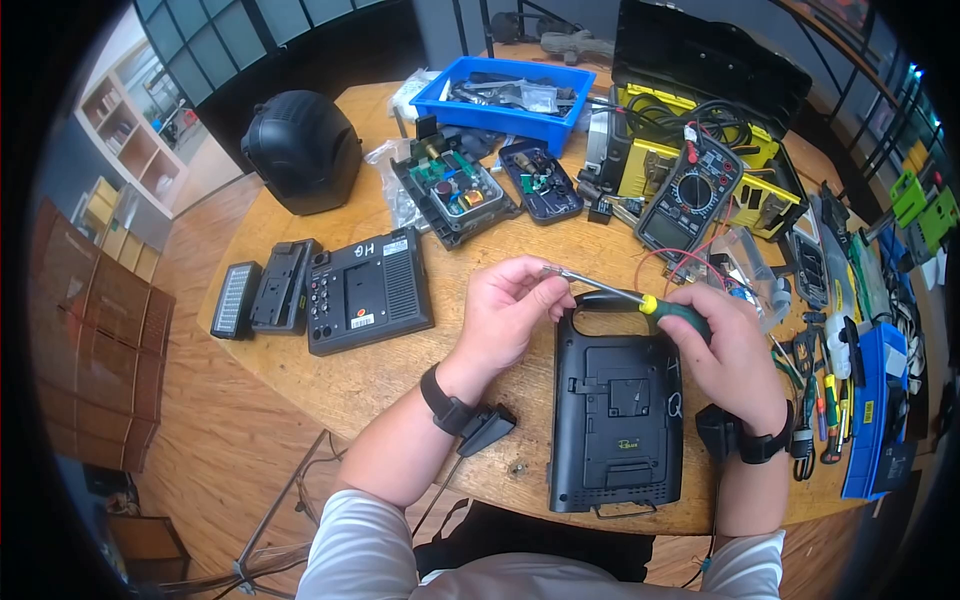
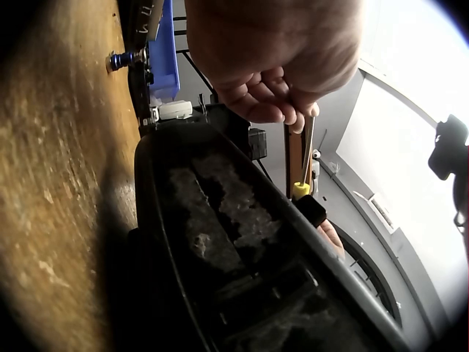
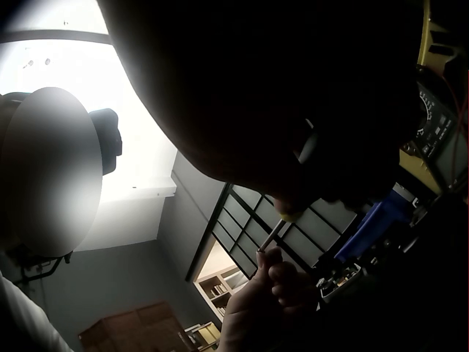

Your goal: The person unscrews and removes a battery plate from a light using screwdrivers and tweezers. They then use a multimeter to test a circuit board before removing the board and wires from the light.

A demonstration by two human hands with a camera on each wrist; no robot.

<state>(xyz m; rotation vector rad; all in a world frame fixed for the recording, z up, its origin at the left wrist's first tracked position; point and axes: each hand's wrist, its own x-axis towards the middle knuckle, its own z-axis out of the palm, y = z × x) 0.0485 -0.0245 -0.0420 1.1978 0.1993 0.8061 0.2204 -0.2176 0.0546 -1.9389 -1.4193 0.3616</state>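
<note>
My right hand (image 1: 728,345) grips the green and yellow handle of a screwdriver (image 1: 600,285), its shaft pointing left. With thumb and fingers, my left hand (image 1: 512,310) pinches the shaft's tip; in the left wrist view the fingertips (image 2: 297,121) close around it. Whether a screw sits at the tip, I cannot tell. Below both hands a black device with a carry handle (image 1: 620,420) lies flat on the table, its back panel upward. In the right wrist view the right hand is mostly in shadow, with the shaft (image 3: 272,235) reaching the left fingers.
A multimeter (image 1: 692,195) leans on an open black and yellow toolbox (image 1: 650,170). Behind are a blue bin (image 1: 440,108) and an opened housing with circuit board (image 1: 455,195). A black control unit (image 1: 368,290) lies left; several screwdrivers (image 1: 832,405) lie right beside a blue case (image 1: 875,410).
</note>
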